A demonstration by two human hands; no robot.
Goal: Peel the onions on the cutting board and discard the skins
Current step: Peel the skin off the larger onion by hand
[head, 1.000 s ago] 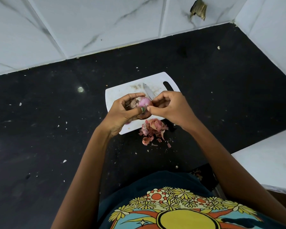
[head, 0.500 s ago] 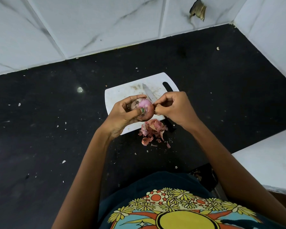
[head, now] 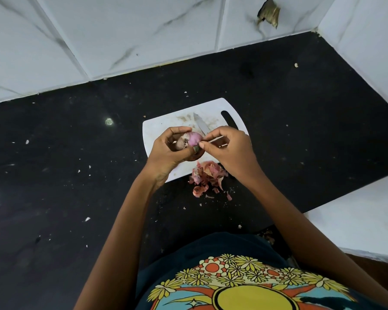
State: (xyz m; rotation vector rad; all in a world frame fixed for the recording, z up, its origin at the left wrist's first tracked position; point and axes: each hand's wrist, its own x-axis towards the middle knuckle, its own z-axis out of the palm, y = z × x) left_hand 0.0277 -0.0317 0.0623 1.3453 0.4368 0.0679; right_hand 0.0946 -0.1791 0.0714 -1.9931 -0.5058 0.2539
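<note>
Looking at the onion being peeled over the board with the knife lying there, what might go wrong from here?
The knife lies on the cutting board right behind both hands; the right hand could brush its blade while tugging skin off the onion. The skins pile straddles the board's front edge, so scraps may scatter over the black counter. The left hand could lose its grip on the slippery bulb.

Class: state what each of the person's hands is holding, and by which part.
Left hand grips the onion around its body. Right hand pinches skin at the onion's right side.
</note>
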